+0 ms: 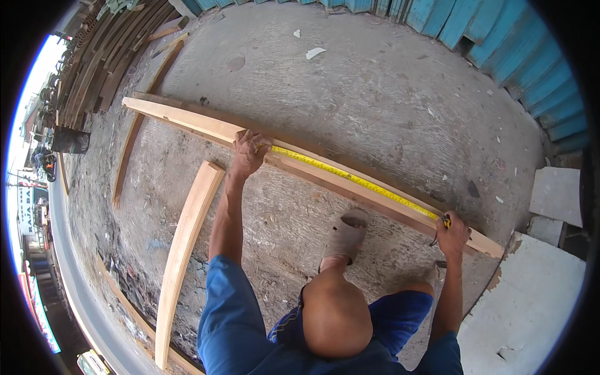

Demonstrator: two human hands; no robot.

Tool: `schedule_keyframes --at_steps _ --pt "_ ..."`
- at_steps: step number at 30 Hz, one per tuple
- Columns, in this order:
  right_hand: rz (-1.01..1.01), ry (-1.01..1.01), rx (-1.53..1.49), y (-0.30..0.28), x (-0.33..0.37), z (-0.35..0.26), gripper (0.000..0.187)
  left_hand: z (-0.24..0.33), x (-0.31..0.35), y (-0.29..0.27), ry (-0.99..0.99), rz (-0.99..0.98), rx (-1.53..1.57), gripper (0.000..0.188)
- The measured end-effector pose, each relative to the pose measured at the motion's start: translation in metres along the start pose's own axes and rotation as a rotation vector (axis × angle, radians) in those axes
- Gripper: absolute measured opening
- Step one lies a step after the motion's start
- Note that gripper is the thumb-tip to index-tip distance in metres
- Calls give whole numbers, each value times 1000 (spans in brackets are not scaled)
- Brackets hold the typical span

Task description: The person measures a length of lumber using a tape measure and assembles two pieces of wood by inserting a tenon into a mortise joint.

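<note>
A long wooden beam (187, 120) lies slantwise across the ground in front of me, from far left to near right. Along its top runs a yellow tape measure blade (350, 177), pulled out straight between my hands. My left hand (251, 151) is closed at the blade's left end and presses on the beam. Near the beam's right end, my right hand (454, 235) grips the tape measure, whose case is mostly covered by my fingers. Both forearms reach forward, spread apart. A second wooden plank (187, 250) lies apart from the beam, left of my left arm.
Thin battens (128, 150) lie at the left, one passing by the beam's far end. Stacked dark timber (106, 56) and a dark bucket (70, 140) stand farther off. Blue corrugated metal (500, 44) borders the far right. Pale broken boards (525, 306) lie at right; my sandalled foot (345, 234) is near the beam.
</note>
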State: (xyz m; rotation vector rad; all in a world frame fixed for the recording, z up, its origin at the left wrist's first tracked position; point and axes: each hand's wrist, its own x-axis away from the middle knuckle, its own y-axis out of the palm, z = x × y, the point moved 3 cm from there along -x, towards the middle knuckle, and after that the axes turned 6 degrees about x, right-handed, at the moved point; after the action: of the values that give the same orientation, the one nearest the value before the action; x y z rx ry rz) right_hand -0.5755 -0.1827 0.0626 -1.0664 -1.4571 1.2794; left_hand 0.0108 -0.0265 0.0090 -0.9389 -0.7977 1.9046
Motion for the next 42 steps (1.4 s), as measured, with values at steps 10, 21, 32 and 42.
schedule_keyframes --at_steps 10,21,32,42 --pt "60 -6 -27 0 -1 6 25 7 -3 2 5 -14 21 13" --pt "28 17 -25 0 -2 6 26 8 0 3 22 18 36 15" --pt "-22 51 -50 1 4 -16 29 -4 -4 -12 34 -73 -71 21" --pt "113 21 -108 4 -5 -14 27 -72 6 -5 385 -64 -113 58"
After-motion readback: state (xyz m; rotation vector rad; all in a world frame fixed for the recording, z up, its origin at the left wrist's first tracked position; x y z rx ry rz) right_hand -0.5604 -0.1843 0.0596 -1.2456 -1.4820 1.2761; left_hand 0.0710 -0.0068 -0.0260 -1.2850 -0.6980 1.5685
